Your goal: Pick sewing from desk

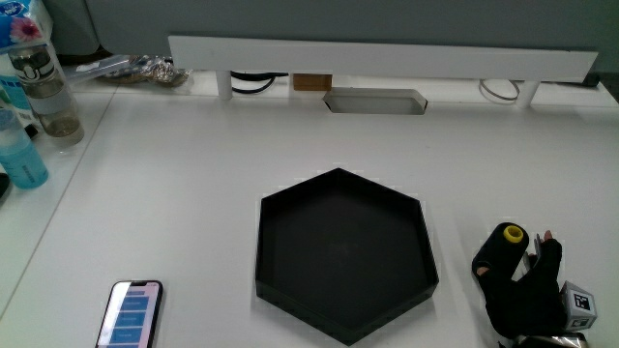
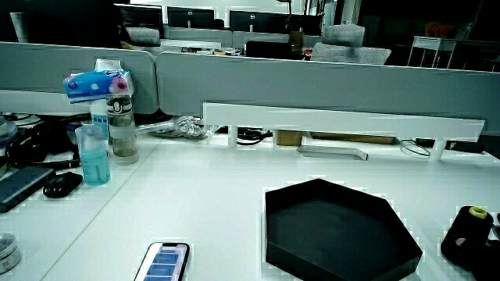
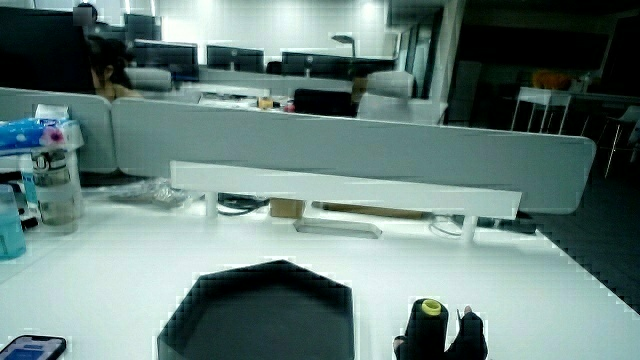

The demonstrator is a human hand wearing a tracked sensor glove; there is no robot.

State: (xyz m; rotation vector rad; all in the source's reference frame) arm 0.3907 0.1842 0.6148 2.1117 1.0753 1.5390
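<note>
A black spool of sewing thread point(image 1: 505, 247) with a yellow core stands upright on the white table, beside the black hexagonal tray point(image 1: 280, 253). The gloved hand point(image 1: 527, 285) is at the spool, close to the table's edge nearest the person, its thumb and fingers curled around the spool's sides. The patterned cube point(image 1: 579, 305) shows on the back of the hand. In both side views the spool point(image 2: 471, 227) point(image 3: 428, 325) stands beside the tray point(image 2: 336, 234) point(image 3: 260, 310) with the hand point(image 2: 486, 251) point(image 3: 466, 340) against it. The tray holds nothing.
A phone point(image 1: 131, 314) lies face up at the table's near edge. Bottles point(image 1: 44, 87) and a blue container point(image 1: 21, 155) stand together on the adjoining desk. A white raised shelf point(image 1: 387, 58) runs along the partition, with a cable slot point(image 1: 375, 101) and cables under it.
</note>
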